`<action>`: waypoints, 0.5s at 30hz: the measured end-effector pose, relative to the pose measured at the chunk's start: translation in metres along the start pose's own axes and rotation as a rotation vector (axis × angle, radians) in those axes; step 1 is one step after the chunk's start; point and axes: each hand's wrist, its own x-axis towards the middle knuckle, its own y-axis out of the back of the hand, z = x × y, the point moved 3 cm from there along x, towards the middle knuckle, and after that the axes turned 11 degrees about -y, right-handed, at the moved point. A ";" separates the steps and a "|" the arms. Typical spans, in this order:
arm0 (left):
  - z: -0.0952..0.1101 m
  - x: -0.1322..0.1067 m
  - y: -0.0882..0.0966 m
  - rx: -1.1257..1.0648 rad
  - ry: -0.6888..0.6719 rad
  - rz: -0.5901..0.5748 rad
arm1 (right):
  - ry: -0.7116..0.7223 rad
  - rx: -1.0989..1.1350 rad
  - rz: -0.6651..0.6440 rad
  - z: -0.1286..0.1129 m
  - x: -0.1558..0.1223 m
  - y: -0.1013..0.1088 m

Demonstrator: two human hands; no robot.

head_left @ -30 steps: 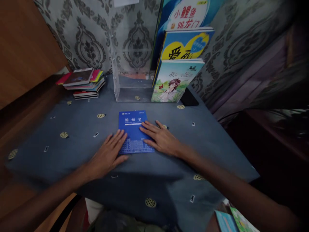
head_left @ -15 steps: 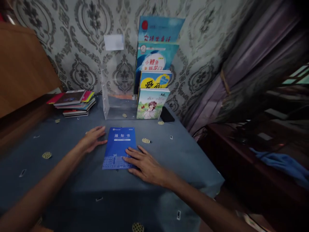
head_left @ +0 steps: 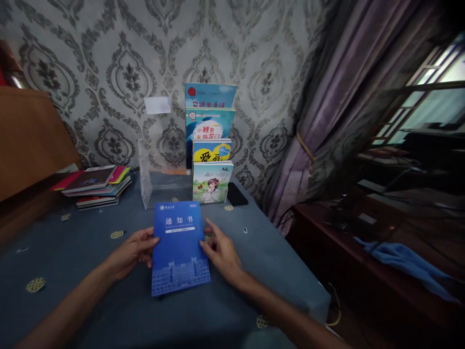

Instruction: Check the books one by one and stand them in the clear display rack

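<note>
Holding blue booklet (head_left: 180,249) on near side of clear rack (head_left: 145,186), pinching left edge with left hand (head_left: 132,252); touching right edge with thumb of right hand (head_left: 223,252), cannot tell whether gripping. Noted: stacked books (head_left: 96,186) left of rack.

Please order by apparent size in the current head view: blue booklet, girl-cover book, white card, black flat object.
1. Blue booklet (also nearest)
2. Girl-cover book
3. White card and black flat object: too alike to rank
</note>
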 end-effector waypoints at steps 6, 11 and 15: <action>0.034 0.021 -0.006 0.169 -0.258 0.028 | 0.042 0.238 -0.003 -0.025 0.030 0.019; 0.020 0.030 -0.010 0.373 -0.348 0.001 | 0.122 0.014 0.096 -0.022 0.014 0.026; 0.006 0.039 -0.008 0.475 -0.366 -0.011 | 0.097 -0.077 0.075 -0.009 0.008 0.025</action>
